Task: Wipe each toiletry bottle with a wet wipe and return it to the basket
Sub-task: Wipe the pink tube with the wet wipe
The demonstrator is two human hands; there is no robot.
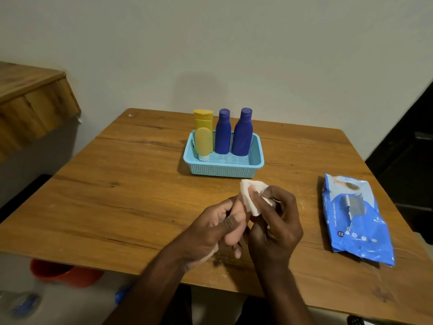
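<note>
I see the left hand point(212, 233) curled around a pale peach bottle point(236, 221), gripping it low over the near middle of the tabletop point(121, 184). The right hand point(275, 227) pinches a white wet wipe point(249, 195) against the upper end of that bottle, thumb and fingers closed on the cloth, so the two hands meet at the bottle. How much of the bottle the wipe covers I cannot tell, since the fingers hide it.

Behind the hands sits the light blue basket point(222, 171), near the far middle of the tabletop. Inside it, along the back, stand two dark blue bottles point(223, 133) point(242, 133) side by side, upright, the right one leaning slightly. At the basket's left end stands a yellow bottle point(203, 119), and in front of it a smaller yellow tube point(203, 143) rests cap-down. The front part of the basket floor is bare mesh.

To my right lies a blue wipes pack point(356, 219), flat on the tabletop, well apart from the basket, its flap lifted. Below the tabletop's left edge I make out an orange bucket point(65, 273) on the floor
</note>
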